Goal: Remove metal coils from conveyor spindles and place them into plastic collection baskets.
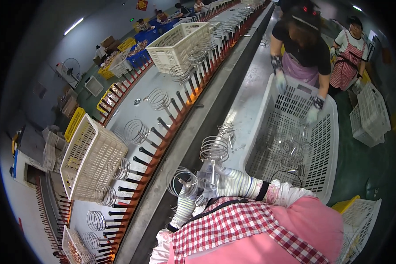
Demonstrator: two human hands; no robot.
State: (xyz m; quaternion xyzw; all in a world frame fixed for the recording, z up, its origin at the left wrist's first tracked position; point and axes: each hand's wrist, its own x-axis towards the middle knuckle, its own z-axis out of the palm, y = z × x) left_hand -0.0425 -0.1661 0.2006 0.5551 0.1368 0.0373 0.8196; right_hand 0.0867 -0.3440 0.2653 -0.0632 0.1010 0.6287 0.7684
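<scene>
Closest in, a pink apron with a red-and-white checked bib (246, 229) filled the bottom of the view. Just above it both gloved hands were held close to the chest. The left hand (183, 207), in a striped knit glove, was raised with its fingers curled around a wire coil ring (181, 181), clamped on its lower edge. The right hand (233, 182) was brought across toward the left and seemed to be closed on a second wire piece (213, 152) that stood up from it (the actual finger grip was blurred, so it can't be told for sure).

Under the hands a long grey metal bench (246, 105) was seen, with a big white perforated crate (325, 132) set to the right, loose wire parts lying inside. To the left a conveyor line of dark pegs on an orange rail (163, 132) was run away into the distance, many pegs hung with wire coils. Cream and yellow baskets (90, 158) were parked beside it.

Further off, the crate's far rim was gripped by another worker's gloved hands (295, 94), and more people were seated at the far end of the hall.
</scene>
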